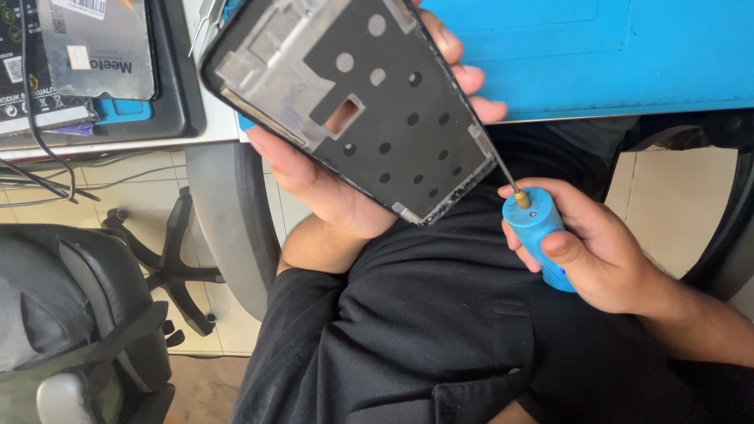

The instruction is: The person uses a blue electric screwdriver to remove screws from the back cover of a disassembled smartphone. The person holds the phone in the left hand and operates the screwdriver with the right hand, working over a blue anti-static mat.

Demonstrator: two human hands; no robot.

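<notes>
A black rectangular phone frame (353,102), its bare inner side showing a dark plate with round holes and a silvery metal area, is held up in front of the body by the left hand (330,180). The left hand is clamped on it from behind: the palm is seen under the lower long edge and the fingertips curl over the upper right edge. The frame's long axis is tilted, running from upper left down to lower right.

A small screwdriver with a stubby blue plastic handle (540,235), a brass collar and a thin steel shaft is gripped in the right hand (597,251), fingers closed round the handle and the thumb pressed on its side. The shaft points up and to the left, and its tip lies at the frame's right-hand short edge, near the lower corner. The frame therefore lies up and left of the right hand, with the tool touching or just beside its rim; which cannot be told.

Behind, a blue work mat (613,55) covers a white desk (216,126), and a dark tray (169,86) with a flat silvery phone part sits at upper left. A black office chair (86,306) stands on the tiled floor at lower left.
</notes>
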